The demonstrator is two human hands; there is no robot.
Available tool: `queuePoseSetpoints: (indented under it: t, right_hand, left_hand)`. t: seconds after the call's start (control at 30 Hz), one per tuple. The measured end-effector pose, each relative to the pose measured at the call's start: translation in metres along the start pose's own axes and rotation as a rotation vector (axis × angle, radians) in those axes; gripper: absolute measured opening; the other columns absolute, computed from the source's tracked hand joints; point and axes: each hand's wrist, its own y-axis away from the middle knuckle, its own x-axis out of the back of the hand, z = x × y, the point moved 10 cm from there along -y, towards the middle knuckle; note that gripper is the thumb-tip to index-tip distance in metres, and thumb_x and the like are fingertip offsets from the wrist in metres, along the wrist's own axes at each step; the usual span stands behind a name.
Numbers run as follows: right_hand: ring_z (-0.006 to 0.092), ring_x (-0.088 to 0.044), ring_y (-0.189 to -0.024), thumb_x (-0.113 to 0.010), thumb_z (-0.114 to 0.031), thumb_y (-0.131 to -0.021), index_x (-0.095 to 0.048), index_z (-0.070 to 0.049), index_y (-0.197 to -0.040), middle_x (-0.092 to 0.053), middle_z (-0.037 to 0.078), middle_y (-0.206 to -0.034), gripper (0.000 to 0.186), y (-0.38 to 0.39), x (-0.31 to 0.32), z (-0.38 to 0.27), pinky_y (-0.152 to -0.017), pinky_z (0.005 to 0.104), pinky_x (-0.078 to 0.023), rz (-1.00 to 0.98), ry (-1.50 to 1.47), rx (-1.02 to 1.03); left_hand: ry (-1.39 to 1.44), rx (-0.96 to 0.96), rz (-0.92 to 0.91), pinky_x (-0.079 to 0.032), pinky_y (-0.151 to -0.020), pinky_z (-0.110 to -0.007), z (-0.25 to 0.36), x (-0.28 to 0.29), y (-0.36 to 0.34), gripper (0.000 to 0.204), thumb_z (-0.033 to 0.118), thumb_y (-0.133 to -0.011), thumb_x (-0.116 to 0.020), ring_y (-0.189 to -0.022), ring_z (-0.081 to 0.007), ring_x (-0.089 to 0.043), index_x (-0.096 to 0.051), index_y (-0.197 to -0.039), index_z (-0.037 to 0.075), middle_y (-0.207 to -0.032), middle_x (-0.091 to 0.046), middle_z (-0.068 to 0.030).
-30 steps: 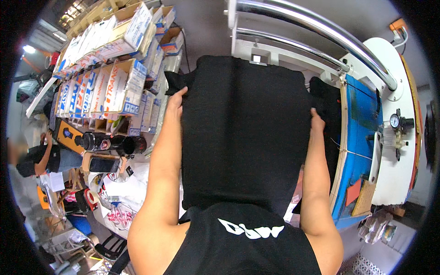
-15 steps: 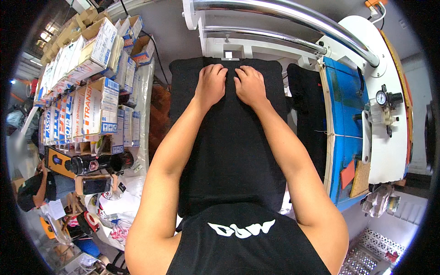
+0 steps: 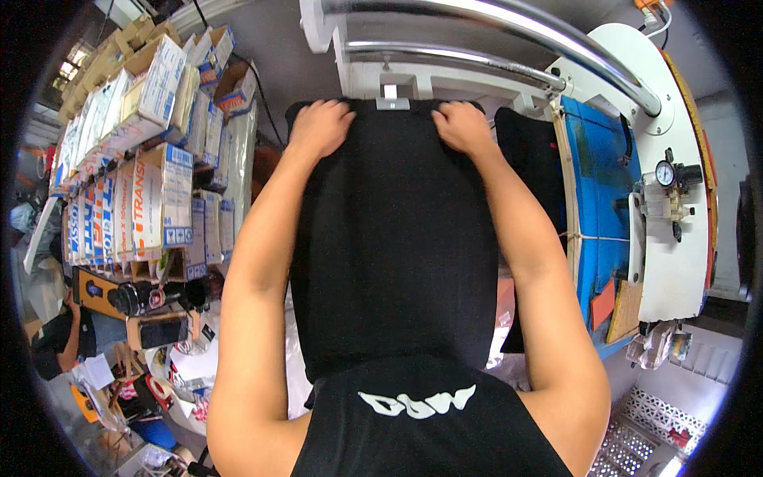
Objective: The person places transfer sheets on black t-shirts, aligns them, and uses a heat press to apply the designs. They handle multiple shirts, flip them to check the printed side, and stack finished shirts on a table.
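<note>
A black shirt (image 3: pixel 393 238) is spread smooth over a flat board in front of me, its near end meeting my own black top. A small pale grey label (image 3: pixel 392 104) shows at the middle of the far edge. My left hand (image 3: pixel 321 127) is at the far left corner, fingers curled over the cloth's edge. At the far right corner my right hand (image 3: pixel 464 127) has its fingers bent round the cloth in the same way. The fingertips of both hands are partly hidden.
Chrome bars (image 3: pixel 493 32) of a white press frame cross beyond the shirt. To the right are another black cloth (image 3: pixel 531 167), a blue panel (image 3: pixel 600 215) and a pressure gauge (image 3: pixel 666 172). Open cardboard boxes (image 3: pixel 163 191) are stacked left, above a phone (image 3: pixel 161 331). Another person's arm (image 3: pixel 73 330) shows at far left.
My hands have moved apart, from near the middle of the shirt's far end outward to its two corners, and slightly farther away. The fingers now curl over the edge.
</note>
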Motion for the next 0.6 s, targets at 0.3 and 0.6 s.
queuePoseSetpoints:
  t: [0.3,0.6]
  right_hand:
    - [0.0284,-0.058,-0.134,-0.059,-0.031,-0.108,-0.049,-0.017,-0.155,-0.058,0.011,-0.148,0.049,0.062,-0.077,0.110,-0.112,0.0428,-0.049,-0.039,-1.589,-0.446]
    - [0.0297,-0.049,-0.144,-0.046,-0.050,-0.112,-0.046,-0.002,-0.157,-0.052,0.014,-0.157,0.066,0.133,-0.067,0.123,-0.120,0.0423,-0.039,0.085,-1.530,-0.636]
  left_hand:
    - [1.401,0.706,0.187,-0.050,-0.101,-0.034,-0.143,-0.074,0.088,0.037,0.038,-0.111,-0.054,-0.111,-0.0235,-0.066,-0.072,-0.126,0.009,-0.121,-0.072,-0.0084]
    - [1.546,0.679,0.182,-0.038,-0.121,-0.040,-0.125,-0.050,0.134,0.064,0.049,-0.114,-0.041,-0.144,-0.0285,-0.049,-0.043,-0.159,0.003,-0.160,-0.049,-0.0152]
